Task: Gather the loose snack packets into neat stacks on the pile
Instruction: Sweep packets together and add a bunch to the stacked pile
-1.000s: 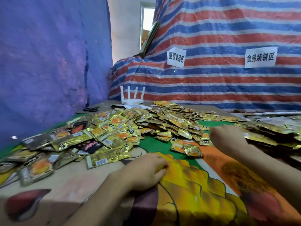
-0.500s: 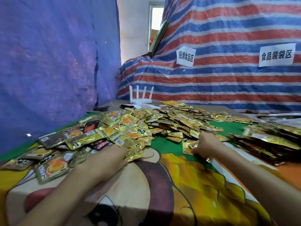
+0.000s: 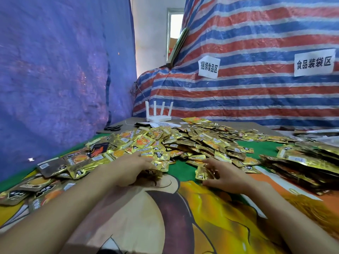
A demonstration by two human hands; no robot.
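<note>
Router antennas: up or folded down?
Up. All four antennas on the white router stand roughly vertical above its flat base.

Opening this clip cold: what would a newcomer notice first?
A sprawling heap of gold snack packets fills the middle, both hands at its near edge: left hand on the heap, right hand pinching a single packet. Behind rises a red-white-blue striped tarp bearing two white signs.

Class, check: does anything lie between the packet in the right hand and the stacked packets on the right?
Only a few loose packets lie flat between the gold packet in the right hand and the stacks; nothing tall blocks the way.
</note>
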